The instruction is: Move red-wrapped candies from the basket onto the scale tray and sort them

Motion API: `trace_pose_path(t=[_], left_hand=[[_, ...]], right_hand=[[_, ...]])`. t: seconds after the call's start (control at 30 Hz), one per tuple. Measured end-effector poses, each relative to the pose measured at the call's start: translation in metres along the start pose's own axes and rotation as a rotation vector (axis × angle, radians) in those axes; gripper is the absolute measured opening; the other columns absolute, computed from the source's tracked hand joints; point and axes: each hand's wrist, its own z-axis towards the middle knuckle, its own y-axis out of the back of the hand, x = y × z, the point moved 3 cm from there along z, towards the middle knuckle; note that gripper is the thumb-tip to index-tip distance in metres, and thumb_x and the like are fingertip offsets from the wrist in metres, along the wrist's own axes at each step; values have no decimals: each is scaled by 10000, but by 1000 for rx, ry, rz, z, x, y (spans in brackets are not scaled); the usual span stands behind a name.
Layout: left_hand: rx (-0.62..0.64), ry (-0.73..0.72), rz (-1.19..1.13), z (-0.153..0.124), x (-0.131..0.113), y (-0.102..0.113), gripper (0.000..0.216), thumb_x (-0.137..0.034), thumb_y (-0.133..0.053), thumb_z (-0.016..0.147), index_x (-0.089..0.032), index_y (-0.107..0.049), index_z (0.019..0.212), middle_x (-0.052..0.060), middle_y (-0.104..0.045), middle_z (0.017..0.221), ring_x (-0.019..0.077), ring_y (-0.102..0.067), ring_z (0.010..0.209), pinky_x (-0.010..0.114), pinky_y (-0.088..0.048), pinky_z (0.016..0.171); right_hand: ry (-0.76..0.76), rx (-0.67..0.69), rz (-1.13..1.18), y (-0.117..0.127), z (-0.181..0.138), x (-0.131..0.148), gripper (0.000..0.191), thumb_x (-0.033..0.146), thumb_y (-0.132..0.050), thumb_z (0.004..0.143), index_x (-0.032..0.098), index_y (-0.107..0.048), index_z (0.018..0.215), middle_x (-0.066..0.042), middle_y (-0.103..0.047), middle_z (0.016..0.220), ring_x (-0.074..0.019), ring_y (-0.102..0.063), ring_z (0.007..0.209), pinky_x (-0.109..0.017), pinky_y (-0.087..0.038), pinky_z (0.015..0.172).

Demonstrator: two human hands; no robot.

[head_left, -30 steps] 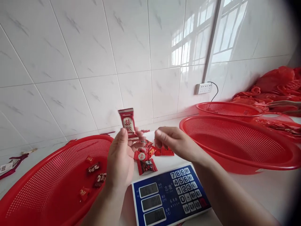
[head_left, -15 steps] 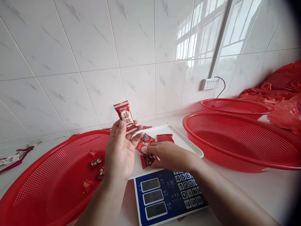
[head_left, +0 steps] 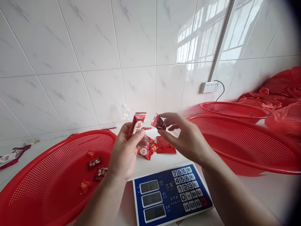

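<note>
My left hand (head_left: 124, 150) pinches a red wrapped candy (head_left: 137, 123) upright between thumb and fingers, above the scale. My right hand (head_left: 185, 138) holds a smaller dark red wrapped candy (head_left: 158, 122) at its fingertips, close beside the first one. Below them several red wrapped candies (head_left: 150, 147) lie on the white tray of the electronic scale (head_left: 171, 194), whose blue panel with keypad and displays faces me.
A big red perforated basket (head_left: 47, 179) at left holds several candies (head_left: 95, 162). Two more red baskets (head_left: 244, 141) stand at right, with red plastic bags (head_left: 282, 94) behind. A wall socket (head_left: 208, 86) is on the tiled wall. Wrappers (head_left: 9, 156) lie at far left.
My right hand has lifted off the tray with a dark red candy and brought it up beside the one in my left hand. My left hand has turned its candy slightly.
</note>
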Motion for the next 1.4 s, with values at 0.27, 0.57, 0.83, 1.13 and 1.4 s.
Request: trace_pose_path(t=[0.27, 0.57, 0.83, 1.13, 1.4], left_hand=[[159, 113, 156, -1, 10, -4, 204, -358, -761, 779, -238, -698, 931, -4, -673, 840, 98, -607, 664, 205, -508, 580], [-10, -86, -17, 4, 2, -2, 77, -303, -729, 816, -233, -707, 835, -16, -690, 835, 107, -644, 752, 205, -525, 671], [56, -59, 28, -5, 1, -9, 178, -373, -701, 835, -204, -673, 787, -22, -632, 719, 103, -599, 678, 216, -521, 636], [121, -45, 54, -11, -4, -13, 153, -358, -730, 811, -226, -702, 883, -2, -696, 818, 137, -651, 775, 255, -554, 719], [163, 2, 123, -13, -4, -12, 193, -402, -716, 816, -234, -690, 907, -6, -670, 806, 122, -628, 749, 222, -531, 678]], right_hand=[[148, 77, 41, -13, -10, 20, 311, 318, -655, 851, 212, -599, 1138, -34, -643, 923, -139, -612, 775, -264, -505, 675], [-7, 185, 155, -7, -7, 6, 277, 437, -567, 909, 225, -650, 1066, -20, -673, 882, -115, -594, 699, -247, -480, 628], [-81, 346, 360, -14, -8, 16, 365, 475, -551, 898, 177, -585, 690, 18, -567, 610, -92, -468, 571, -217, -362, 511], [-128, 300, 536, -7, -11, 20, 404, 530, -589, 858, 178, -539, 667, 22, -545, 596, -88, -459, 559, -216, -374, 501], [-81, 263, 542, -7, -9, 24, 413, 517, -584, 870, 182, -532, 635, 22, -564, 589, -86, -495, 547, -218, -404, 502]])
